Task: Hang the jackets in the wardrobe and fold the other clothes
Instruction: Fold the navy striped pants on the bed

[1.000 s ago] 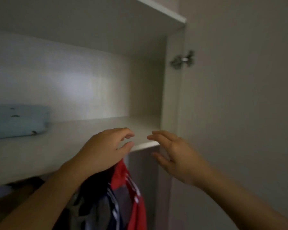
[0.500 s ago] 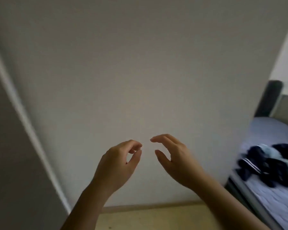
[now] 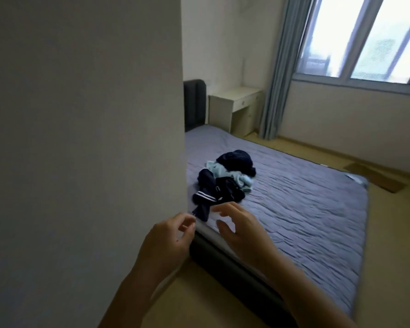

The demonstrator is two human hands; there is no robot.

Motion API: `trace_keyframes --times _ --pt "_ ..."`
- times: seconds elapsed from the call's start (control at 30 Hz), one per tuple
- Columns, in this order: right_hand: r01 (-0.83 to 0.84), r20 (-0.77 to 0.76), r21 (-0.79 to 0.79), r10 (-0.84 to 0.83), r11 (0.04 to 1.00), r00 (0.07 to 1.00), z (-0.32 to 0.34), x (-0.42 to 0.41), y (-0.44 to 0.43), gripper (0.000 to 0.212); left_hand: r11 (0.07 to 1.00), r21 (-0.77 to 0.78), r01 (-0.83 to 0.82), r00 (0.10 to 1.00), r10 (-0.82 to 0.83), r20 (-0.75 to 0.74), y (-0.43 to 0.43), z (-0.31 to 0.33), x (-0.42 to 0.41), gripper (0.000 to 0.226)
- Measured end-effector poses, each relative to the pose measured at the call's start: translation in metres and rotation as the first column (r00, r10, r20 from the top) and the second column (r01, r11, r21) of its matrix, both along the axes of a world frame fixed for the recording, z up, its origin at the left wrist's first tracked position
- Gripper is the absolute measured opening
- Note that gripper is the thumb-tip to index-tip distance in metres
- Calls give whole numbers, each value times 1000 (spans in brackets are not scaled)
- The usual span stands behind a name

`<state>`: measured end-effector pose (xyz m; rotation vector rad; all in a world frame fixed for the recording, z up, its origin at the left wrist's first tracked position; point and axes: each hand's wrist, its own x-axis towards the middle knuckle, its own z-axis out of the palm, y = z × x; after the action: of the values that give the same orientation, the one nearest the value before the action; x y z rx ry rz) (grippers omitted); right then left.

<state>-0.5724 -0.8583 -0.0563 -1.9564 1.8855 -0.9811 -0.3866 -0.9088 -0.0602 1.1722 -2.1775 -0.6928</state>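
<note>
Head view. One camera only.

The left hand (image 3: 168, 240) is raised in front of a plain pale panel (image 3: 81, 138). Its fingers (image 3: 187, 220) are loosely curled with the thumb close to the forefinger, and they hold nothing. The right hand (image 3: 244, 233) is held out beside it over the near edge of the bed (image 3: 317, 209). Its fingers (image 3: 225, 208) are spread and slack, also holding nothing. Both hands are released and point toward the clothes, which suggests a reach being prepared, not a carry.

The task's clothes lie in one pile (image 3: 225, 178) on the bed, close to the side by the panel. The pile holds:
- a navy piece with white stripes (image 3: 205, 197) at the near end, with one part trailing toward the bed's edge
- a pale blue piece (image 3: 239, 178) in the middle
- another navy piece (image 3: 237, 159) behind it

The pieces are crumpled and overlapping, so it cannot be told which are jackets. The striped piece's trailing end sits just beyond the right fingertips, and contact cannot be confirmed.

Judgement: nothing is in hand, and the pile is unsorted and unfolded. The striped piece is nearest, so it is likely to be taken first. Lifting it may drag the pale blue piece with it.

Also present: a dark headboard (image 3: 194, 102), a desk (image 3: 237, 102), a curtain (image 3: 277, 79) and a window (image 3: 365, 43).
</note>
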Motion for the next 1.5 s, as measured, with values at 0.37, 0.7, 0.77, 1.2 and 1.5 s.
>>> trace_keyframes --times 0.37,0.7,0.77,1.2,1.5 --pt "318 126 170 -341 933 932 -91 -215 -113 23 949 176 262 952 -284 114 -170 -76 -220 12" --pt "179 162 512 -299 840 941 -175 -345 -314 26 898 440 -3 977 -92 193 -330 -160 -334 9" --pt "169 177 584 -327 794 928 -208 -360 -353 26 888 456 -55 973 -55 224 -371 -191 -354 10" --pt "263 97 773 -517 578 850 -508 -435 -556 32 712 634 -300 908 10 418 -608 -499 -493 12" --pt "238 139 799 -555 552 820 -618 -429 -609 32 710 557 -431 899 285 332 -689 -601 -537 66"
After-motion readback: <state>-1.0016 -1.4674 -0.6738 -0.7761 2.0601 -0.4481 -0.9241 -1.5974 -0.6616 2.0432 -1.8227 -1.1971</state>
